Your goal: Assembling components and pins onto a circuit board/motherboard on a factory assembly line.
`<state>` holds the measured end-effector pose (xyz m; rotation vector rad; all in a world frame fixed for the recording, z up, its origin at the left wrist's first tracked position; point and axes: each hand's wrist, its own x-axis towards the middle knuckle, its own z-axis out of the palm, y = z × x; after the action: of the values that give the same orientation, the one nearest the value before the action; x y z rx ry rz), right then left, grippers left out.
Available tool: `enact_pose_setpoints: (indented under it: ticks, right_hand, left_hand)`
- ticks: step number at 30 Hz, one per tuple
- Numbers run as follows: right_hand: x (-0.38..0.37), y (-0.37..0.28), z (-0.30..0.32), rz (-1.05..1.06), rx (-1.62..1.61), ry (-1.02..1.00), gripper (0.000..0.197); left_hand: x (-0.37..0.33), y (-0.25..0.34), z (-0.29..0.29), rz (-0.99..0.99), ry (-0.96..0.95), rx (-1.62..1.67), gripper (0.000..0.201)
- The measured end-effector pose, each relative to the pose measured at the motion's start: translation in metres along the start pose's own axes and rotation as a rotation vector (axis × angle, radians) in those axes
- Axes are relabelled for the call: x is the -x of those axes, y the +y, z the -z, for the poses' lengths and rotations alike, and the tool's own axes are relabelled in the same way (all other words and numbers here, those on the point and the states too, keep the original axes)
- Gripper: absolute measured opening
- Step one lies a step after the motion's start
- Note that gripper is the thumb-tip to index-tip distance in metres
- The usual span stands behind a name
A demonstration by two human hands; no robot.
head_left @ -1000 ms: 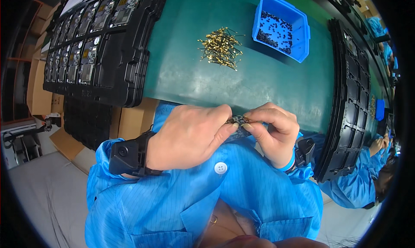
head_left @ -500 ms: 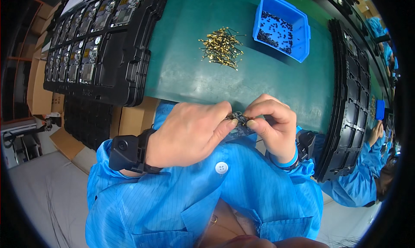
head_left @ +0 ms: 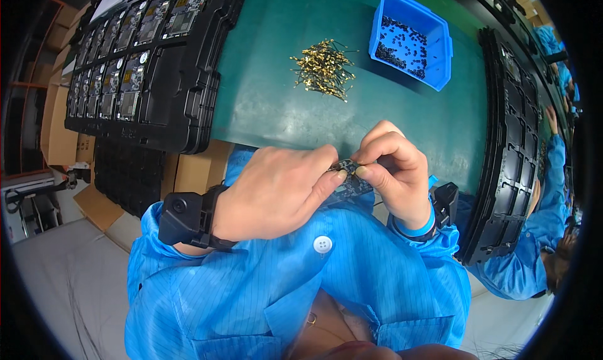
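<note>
A small dark circuit board is held close to my chest, at the near edge of the green mat. My left hand is closed on its left side, thumb over the top. At the board's upper right edge, my right hand pinches with thumb and forefinger; whatever tiny part sits between those fingertips is hidden. Beyond my hands lies a heap of short black cables with gold ends. Farther right, a blue bin contains many small black ring-like pieces.
To the left stands a black tray with rows of circuit boards in its pockets. A stack of black trays borders the mat on the right. Cardboard boxes sit low at left. A co-worker in a blue sleeve is at far right.
My right hand's fingers have shifted slightly up and left at the board's edge. My left hand has barely moved. The co-worker's arm at far right now reaches farther forward.
</note>
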<state>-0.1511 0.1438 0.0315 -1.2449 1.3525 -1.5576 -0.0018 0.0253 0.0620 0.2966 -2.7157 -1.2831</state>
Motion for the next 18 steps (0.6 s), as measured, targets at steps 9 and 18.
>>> enact_pose_setpoints:
  ticks: [9,18]
  right_hand:
    - [-0.004,0.003,0.005,0.1,0.062,-0.079,0.006]
    - [-0.009,-0.016,0.011,0.25,0.453,-0.183,0.012]
  left_hand:
    - [-0.001,0.0,-0.001,0.0,0.003,-0.002,0.021]
    - [0.0,0.001,0.001,-0.005,-0.011,-0.007,0.019]
